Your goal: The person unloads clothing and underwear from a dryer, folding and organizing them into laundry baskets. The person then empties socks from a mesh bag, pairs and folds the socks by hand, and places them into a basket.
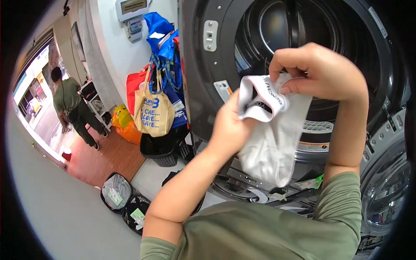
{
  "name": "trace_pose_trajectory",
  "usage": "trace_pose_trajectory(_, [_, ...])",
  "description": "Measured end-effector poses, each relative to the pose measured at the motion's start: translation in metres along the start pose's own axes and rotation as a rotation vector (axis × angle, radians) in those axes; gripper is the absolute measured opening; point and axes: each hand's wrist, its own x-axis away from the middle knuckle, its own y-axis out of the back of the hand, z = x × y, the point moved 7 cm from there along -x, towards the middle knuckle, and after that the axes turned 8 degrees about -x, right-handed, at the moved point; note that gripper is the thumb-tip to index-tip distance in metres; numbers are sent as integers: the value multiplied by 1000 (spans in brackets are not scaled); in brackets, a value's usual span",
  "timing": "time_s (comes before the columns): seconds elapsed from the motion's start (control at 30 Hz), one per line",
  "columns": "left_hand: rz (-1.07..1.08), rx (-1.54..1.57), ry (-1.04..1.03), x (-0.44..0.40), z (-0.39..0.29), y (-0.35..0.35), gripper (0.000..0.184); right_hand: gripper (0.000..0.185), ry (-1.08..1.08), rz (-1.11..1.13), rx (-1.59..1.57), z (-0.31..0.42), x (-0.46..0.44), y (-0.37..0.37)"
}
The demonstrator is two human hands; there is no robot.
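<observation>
A pair of white briefs (pixel 275 147) hangs from both my hands in front of the dryer. Dark lettering runs along its elastic waistband (pixel 271 93), which gapes open. My left hand (pixel 232 128) grips the near left side of the waistband, the fingers partly inside and out of sight. From above, my right hand (pixel 320 71) pinches the waistband's far right side between thumb and fingers. Behind the briefs, the round dryer drum (pixel 277 30) faces me with its opening uncovered.
A glass washer door (pixel 388 195) stands at the right. Bags, including a beige tote (pixel 154 110), hang on the left above a black basket (pixel 158 149). Small open cases (pixel 117 190) lie lower left. A person (pixel 71 104) stands near the doorway.
</observation>
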Motion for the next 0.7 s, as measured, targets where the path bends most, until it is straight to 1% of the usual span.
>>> trace_pose_trajectory(0.03, [78,-54,97,2,4,17,39,29,40,-93,-25,0,4,-8])
trace_pose_trajectory(0.07, [85,-113,316,14,6,36,43,31,-32,-180,-29,-5,8,-17])
trace_pose_trajectory(0.13, [158,-182,575,33,1,62,49,38,-73,-370,16,-23,8,-44])
trace_pose_trajectory(0.17, [139,-109,578,42,-6,69,51,44,33,-424,-154,-15,5,-65])
trace_pose_trajectory(0.2, [165,6,579,48,-1,72,49,57,324,-396,-262,11,2,-85])
trace_pose_trajectory(0.23, [210,63,624,58,-6,77,48,70,298,-249,-707,20,-5,-122])
trace_pose_trajectory(0.27, [256,120,666,70,-15,84,47,78,282,-192,-740,42,-8,-145])
trace_pose_trajectory(0.3, [313,201,724,80,-26,90,54,69,267,-260,-660,59,-10,-162])
trace_pose_trajectory(0.33, [326,109,705,86,-31,102,56,60,141,-242,-665,56,-19,-186])
trace_pose_trajectory(0.4, [353,-57,681,104,-35,123,61,55,128,-243,-825,48,-29,-210])
trace_pose_trajectory(0.43, [377,-125,690,113,-36,131,64,61,117,-216,-783,47,-31,-211])
trace_pose_trajectory(0.5, [406,-308,686,124,-37,138,63,67,306,-361,-705,69,-26,-190])
trace_pose_trajectory(0.53, [427,-397,683,128,-36,140,63,67,366,-346,-733,78,-29,-191])
trace_pose_trajectory(0.57, [475,-636,554,126,-37,143,62,67,425,-328,-761,87,-31,-192])
trace_pose_trajectory(0.6, [480,-685,531,128,-39,144,62,66,468,-231,-827,94,-38,-203])
trace_pose_trajectory(0.63, [486,-735,509,131,-43,145,63,51,360,-261,-845,90,-45,-218])
trace_pose_trajectory(0.67, [493,-787,485,134,-48,148,64,46,368,-250,-824,88,-47,-221])
trace_pose_trajectory(0.7, [469,-686,526,141,-53,156,69,41,374,-238,-803,81,-50,-222])
